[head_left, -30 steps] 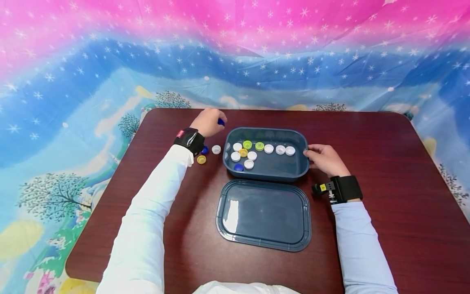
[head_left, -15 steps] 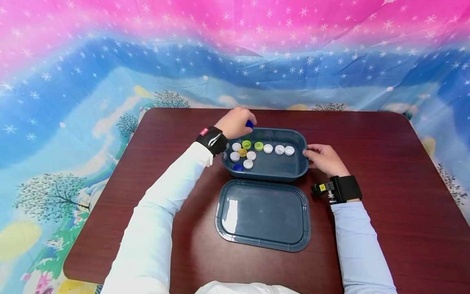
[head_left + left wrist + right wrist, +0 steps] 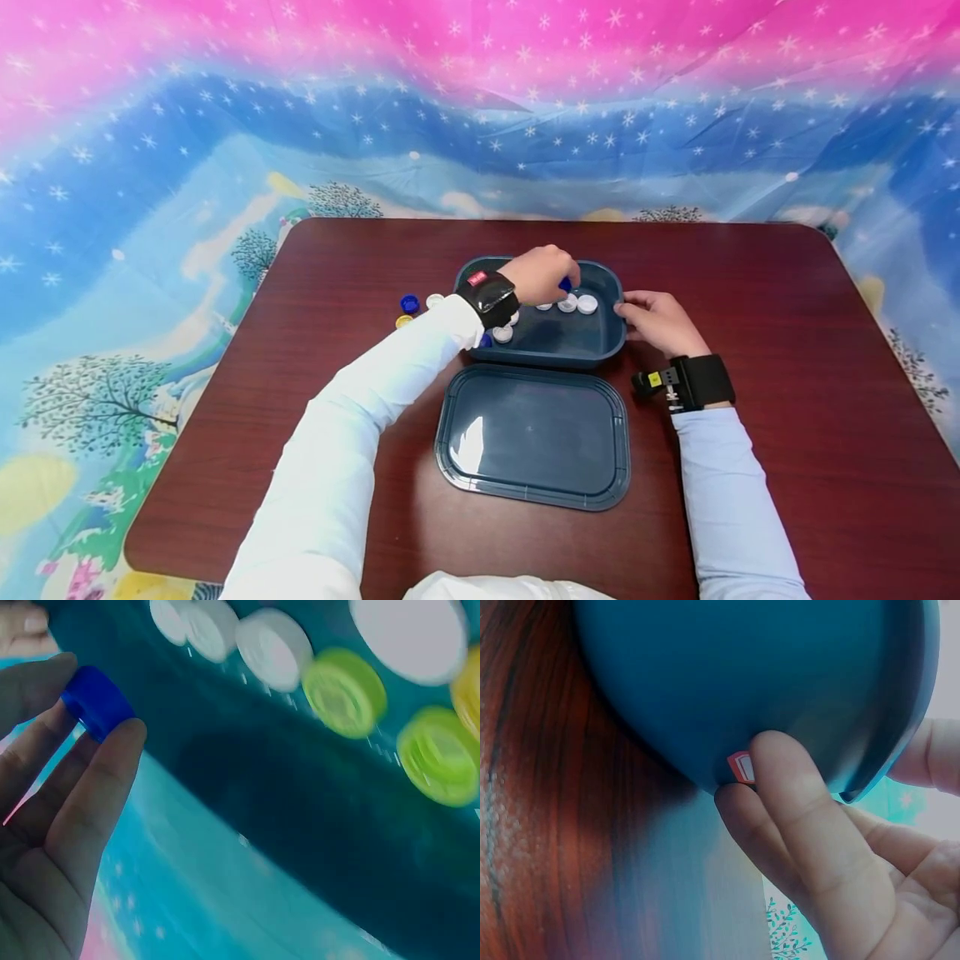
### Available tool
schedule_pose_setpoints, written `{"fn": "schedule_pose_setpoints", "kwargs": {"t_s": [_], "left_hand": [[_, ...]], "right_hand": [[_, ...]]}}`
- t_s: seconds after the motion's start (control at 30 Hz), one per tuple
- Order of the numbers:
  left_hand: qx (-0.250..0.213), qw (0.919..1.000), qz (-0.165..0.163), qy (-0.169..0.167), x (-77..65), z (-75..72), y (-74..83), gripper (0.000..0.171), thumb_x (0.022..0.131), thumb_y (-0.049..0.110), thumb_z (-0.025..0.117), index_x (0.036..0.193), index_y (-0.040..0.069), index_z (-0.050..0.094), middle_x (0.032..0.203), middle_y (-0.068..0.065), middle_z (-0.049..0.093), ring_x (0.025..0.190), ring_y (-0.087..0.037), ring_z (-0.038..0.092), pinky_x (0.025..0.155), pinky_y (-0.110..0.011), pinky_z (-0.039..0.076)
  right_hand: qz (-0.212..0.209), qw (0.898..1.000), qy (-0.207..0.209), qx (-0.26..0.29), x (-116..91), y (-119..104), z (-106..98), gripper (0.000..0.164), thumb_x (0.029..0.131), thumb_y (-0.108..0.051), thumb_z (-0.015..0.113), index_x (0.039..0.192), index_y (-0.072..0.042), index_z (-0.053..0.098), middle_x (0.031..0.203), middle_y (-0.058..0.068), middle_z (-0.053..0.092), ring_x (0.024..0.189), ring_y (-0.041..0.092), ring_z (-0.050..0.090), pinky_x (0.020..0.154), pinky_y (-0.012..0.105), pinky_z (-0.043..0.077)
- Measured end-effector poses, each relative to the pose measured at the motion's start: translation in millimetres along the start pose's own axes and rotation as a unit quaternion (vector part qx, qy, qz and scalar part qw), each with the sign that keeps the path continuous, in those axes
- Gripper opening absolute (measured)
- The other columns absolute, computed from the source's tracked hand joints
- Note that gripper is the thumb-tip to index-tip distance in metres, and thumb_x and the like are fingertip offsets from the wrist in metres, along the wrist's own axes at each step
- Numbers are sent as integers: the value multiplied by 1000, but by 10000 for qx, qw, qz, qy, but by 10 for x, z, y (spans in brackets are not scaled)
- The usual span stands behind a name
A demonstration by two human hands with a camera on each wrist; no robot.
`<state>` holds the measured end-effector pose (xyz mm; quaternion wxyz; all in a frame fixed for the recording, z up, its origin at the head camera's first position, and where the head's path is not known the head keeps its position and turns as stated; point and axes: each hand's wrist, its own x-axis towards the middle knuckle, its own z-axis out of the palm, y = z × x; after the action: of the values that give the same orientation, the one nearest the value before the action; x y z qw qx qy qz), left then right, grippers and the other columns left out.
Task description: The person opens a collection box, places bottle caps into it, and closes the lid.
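Note:
Over the dark blue-grey plastic box (image 3: 570,358), my left hand (image 3: 538,275) pinches a blue bottle cap (image 3: 97,703) between thumb and fingertips. White caps (image 3: 587,304) lie on the box floor; green caps (image 3: 343,694) and part of a yellow cap (image 3: 469,690) show in the left wrist view. Another blue cap (image 3: 486,341) is near the box's front left corner. The left hand and wrist hide some caps in the head view. At the box's right end, my right hand (image 3: 663,321) grips the rim, fingers against the outer wall (image 3: 727,682).
The matching lid (image 3: 532,437) lies flat on the brown table (image 3: 787,333) in front of the box. Left of the box lie a blue cap (image 3: 408,303), a white cap (image 3: 434,301) and a yellow cap (image 3: 403,321). A patterned cloth (image 3: 480,108) hangs behind.
My left hand has moved right with the blue cap, from beyond the table caps across to above the box's right half. The right hand stays at the box's right end.

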<state>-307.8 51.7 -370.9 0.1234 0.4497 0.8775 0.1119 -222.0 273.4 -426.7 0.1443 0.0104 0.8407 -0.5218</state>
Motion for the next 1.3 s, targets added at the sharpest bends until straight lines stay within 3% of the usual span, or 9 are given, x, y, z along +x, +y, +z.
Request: {"fn": "schedule_pose_setpoints", "kwargs": {"t_s": [0.33,0.73,0.97,1.3], "left_hand": [[163,9977,445,-477,253,273,163,17,90,13,70,105,8,74,101,0,68,86,-12,58,77,-23,48],[191,9958,421,-792,428,441,191,5,88,12,72,93,11,73,88,2,66,77,-11,55,68,-23,44],[186,9962,471,-705,462,529,202,5,86,11,73,83,14,70,78,3,64,70,-11,53,63,-22,42],[470,9948,509,-741,456,570,230,5,87,7,69,84,12,69,85,0,62,76,-13,52,68,-24,44]], "right_hand": [[-49,10000,-27,-4,-3,-5,-9,53,104,-28,47,144,5,40,131,28,53,105,34,64,87,38,53],[-27,10000,-53,20,17,1,-24,53,103,-27,47,145,5,39,133,28,52,105,33,65,86,37,53],[-44,10000,-42,22,20,-6,-15,51,104,-26,47,143,5,41,130,28,54,105,33,65,86,36,54],[-46,10000,-49,-8,6,1,-18,52,104,-28,47,144,4,40,132,27,53,107,34,64,88,40,52]]}}
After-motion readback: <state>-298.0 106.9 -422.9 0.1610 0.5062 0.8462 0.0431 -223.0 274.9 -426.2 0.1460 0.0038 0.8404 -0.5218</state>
